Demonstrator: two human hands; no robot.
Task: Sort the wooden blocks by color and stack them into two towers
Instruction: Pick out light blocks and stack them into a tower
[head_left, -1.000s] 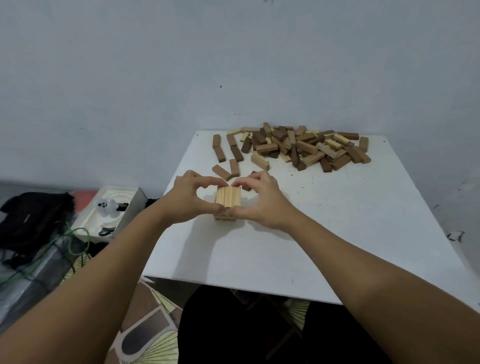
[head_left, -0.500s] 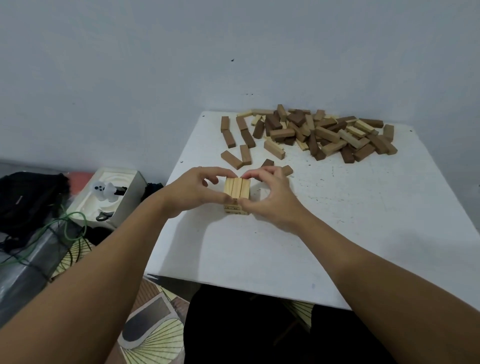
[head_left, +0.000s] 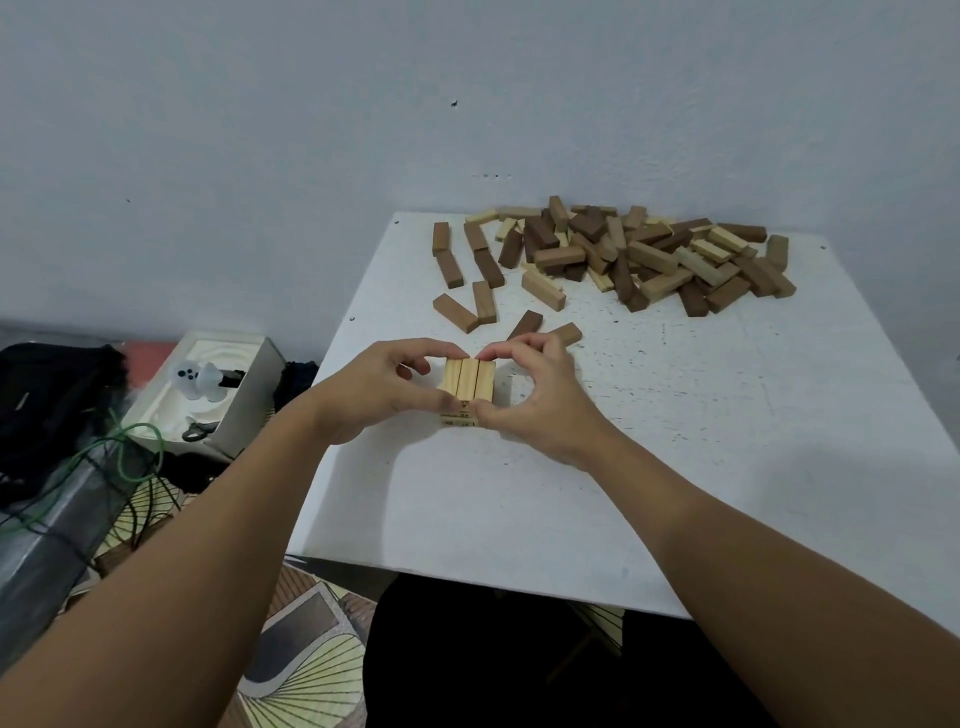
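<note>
At the near-left part of the white counter (head_left: 675, 493), the left hand (head_left: 374, 395) and right hand (head_left: 540, 405) pinch the short light-block tower (head_left: 466, 387) from both sides, where uneven squeezing could skew its top layer or topple it.

We see only the top layer of the light stack (head_left: 468, 382); our left hand (head_left: 382, 387) and right hand (head_left: 540, 402) cover its sides at nine and three o'clock. Lower layers mostly hide. Forearms run off the bottom edge.
</note>
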